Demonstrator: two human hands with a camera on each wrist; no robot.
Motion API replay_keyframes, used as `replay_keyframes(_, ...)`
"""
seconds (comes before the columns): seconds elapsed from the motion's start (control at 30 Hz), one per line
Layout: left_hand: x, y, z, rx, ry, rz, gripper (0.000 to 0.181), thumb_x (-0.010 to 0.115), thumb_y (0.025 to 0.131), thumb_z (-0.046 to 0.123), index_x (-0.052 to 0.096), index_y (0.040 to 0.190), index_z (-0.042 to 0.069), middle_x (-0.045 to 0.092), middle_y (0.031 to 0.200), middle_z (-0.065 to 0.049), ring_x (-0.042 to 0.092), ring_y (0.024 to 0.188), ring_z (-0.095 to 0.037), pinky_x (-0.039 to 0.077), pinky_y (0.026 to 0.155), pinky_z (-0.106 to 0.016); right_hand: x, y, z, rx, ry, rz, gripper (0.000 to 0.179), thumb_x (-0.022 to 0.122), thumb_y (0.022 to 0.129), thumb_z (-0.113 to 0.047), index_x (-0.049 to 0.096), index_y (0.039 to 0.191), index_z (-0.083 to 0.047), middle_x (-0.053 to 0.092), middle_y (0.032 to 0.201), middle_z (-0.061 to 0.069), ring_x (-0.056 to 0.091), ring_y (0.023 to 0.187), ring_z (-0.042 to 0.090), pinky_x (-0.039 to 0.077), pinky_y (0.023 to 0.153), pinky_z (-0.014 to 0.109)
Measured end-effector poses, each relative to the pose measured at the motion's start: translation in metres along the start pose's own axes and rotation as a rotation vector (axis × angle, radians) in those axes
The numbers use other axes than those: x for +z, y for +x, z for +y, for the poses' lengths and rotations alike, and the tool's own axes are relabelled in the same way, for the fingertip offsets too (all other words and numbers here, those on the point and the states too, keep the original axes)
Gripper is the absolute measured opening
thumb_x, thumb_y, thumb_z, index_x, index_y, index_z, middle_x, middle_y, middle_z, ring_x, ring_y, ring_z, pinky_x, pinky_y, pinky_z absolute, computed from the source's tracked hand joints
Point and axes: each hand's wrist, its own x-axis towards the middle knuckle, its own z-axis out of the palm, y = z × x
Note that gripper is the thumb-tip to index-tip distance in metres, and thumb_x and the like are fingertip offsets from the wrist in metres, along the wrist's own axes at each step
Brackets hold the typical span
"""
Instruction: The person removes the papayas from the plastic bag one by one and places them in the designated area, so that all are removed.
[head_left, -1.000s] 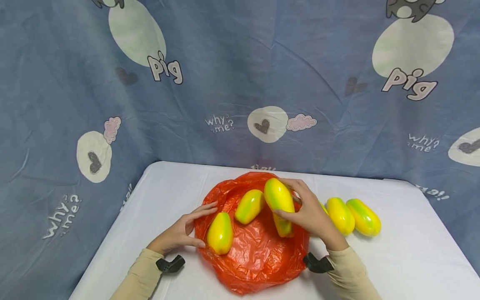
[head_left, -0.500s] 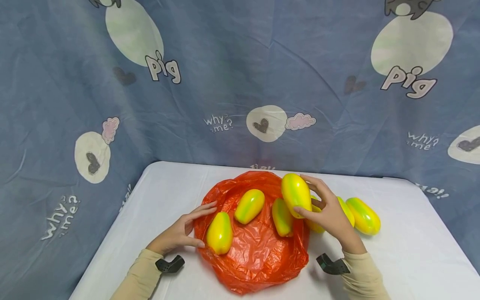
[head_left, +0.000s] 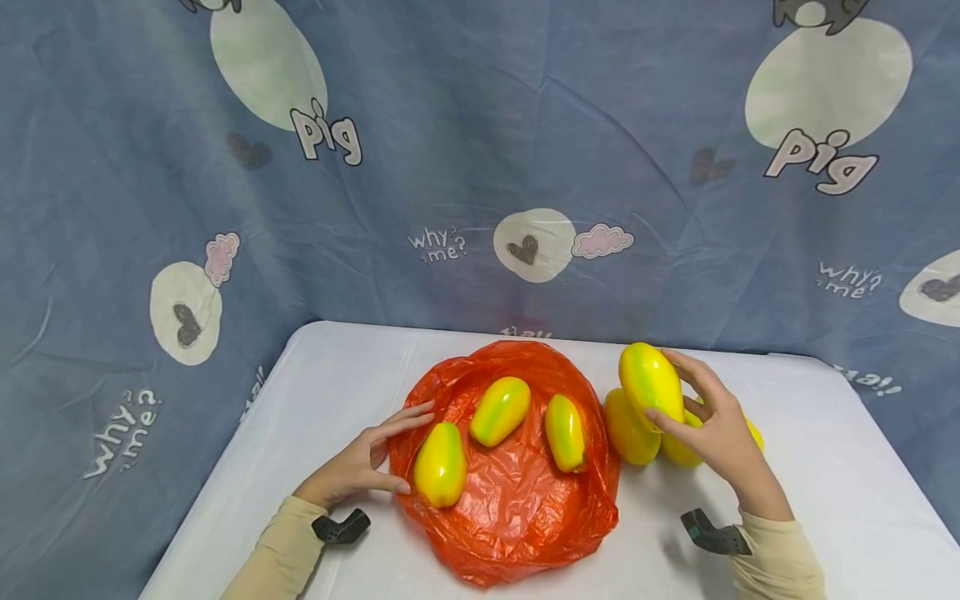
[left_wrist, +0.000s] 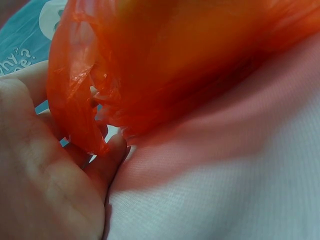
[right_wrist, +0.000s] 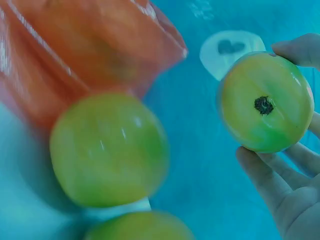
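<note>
My right hand (head_left: 720, 425) grips a yellow-green papaya (head_left: 651, 383) between thumb and fingers, above other papayas on the table. The right wrist view shows this held papaya (right_wrist: 267, 102) end-on, with its dark stem mark. Inside an open red plastic bag (head_left: 510, 508) lie three papayas: one at the left (head_left: 440, 465), one near the middle (head_left: 500, 412), one at the right (head_left: 566, 433). My left hand (head_left: 367, 458) rests at the bag's left rim, fingers extended over it and thumb apart. In the left wrist view, thin red film (left_wrist: 75, 85) partly hides those fingers.
Right of the bag, a papaya (head_left: 632, 429) sits close to its wall. Beside it another papaya (head_left: 678, 446) and a third papaya (head_left: 756, 435) are partly hidden by my right hand. A white-covered table (head_left: 840, 500) meets a blue printed curtain (head_left: 450, 167) behind.
My right hand has carried its papaya rightward, from over the bag to over the loose papayas on the table. The left hand and the bag have stayed in place.
</note>
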Motion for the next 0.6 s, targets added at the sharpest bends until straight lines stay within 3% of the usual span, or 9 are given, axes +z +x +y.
replay_keyframes(0.13, 0.0, 0.0, 0.001, 0.002, 0.003, -0.002, 0.089, 0.085, 0.08, 0.006, 0.041, 0.158, 0.008, 0.022, 0.173, -0.009, 0.016, 0.158, -0.001, 0.021, 0.121, -0.008, -0.015, -0.005, 0.006, 0.02, -0.055, 0.042, 0.079, 0.082, 0.087, -0.007, 0.046, 0.156, -0.021, 0.047, 0.146, -0.008, 0.043, 0.128, -0.015, 0.047, 0.096, 0.009)
replay_keyframes(0.27, 0.0, 0.0, 0.002, -0.004, 0.009, -0.002, 0.088, 0.085, 0.081, 0.006, 0.042, 0.158, 0.009, 0.022, 0.173, -0.008, 0.016, 0.158, 0.0, 0.021, 0.121, -0.008, -0.029, -0.01, 0.015, 0.044, -0.029, 0.074, 0.08, 0.081, 0.087, -0.005, 0.045, 0.156, -0.02, 0.045, 0.147, -0.008, 0.042, 0.128, -0.014, 0.041, 0.091, -0.001)
replay_keyframes(0.6, -0.001, 0.0, 0.002, -0.001, 0.004, 0.0, 0.088, 0.085, 0.081, 0.006, 0.041, 0.158, 0.008, 0.022, 0.173, -0.01, 0.016, 0.158, 0.001, 0.02, 0.121, -0.008, -0.052, -0.022, 0.035, 0.084, 0.007, 0.142, 0.078, 0.077, 0.09, -0.001, 0.042, 0.158, -0.015, 0.045, 0.157, -0.007, 0.044, 0.13, -0.016, 0.043, 0.092, -0.003)
